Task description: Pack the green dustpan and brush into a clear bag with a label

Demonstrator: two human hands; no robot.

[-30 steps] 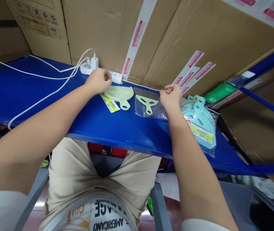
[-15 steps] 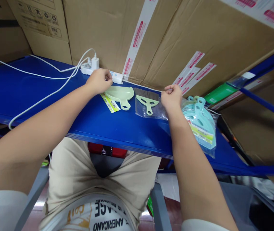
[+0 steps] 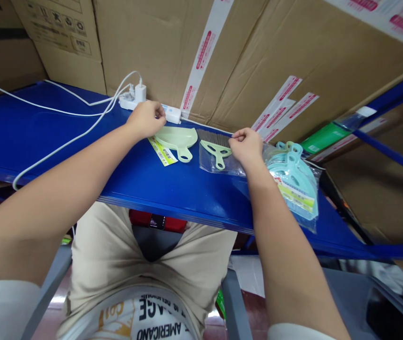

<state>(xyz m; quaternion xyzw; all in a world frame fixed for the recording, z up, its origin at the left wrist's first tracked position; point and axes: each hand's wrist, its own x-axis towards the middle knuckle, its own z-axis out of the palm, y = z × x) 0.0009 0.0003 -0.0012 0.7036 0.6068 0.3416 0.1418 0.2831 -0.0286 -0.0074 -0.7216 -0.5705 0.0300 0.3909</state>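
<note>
A pale green dustpan [image 3: 178, 138] lies on the blue shelf, its short handle toward me. My left hand [image 3: 148, 119] rests at its left corner with curled fingers; I see nothing in them. Under the dustpan's left side sticks out a yellow and white label card [image 3: 165, 154]. To the right, a pale green hand brush [image 3: 217, 149] with grey-brown bristles lies on a clear plastic bag [image 3: 206, 163]. The pinched fingers of my right hand [image 3: 247, 145] are at the right end of its bristles and cover that end.
Right of my right hand lie bagged light-blue dustpan sets [image 3: 295, 182]. A green-labelled bottle [image 3: 332, 134] leans behind them. A white power strip [image 3: 171, 114] with cables [image 3: 91, 134] runs along the back, before large cardboard boxes [image 3: 145, 52]. A blue metal bar [image 3: 389, 151] crosses at right.
My right hand has shifted left, from just beside the brush to the right end of its bristles. The left hand, dustpan and brush have stayed in place.
</note>
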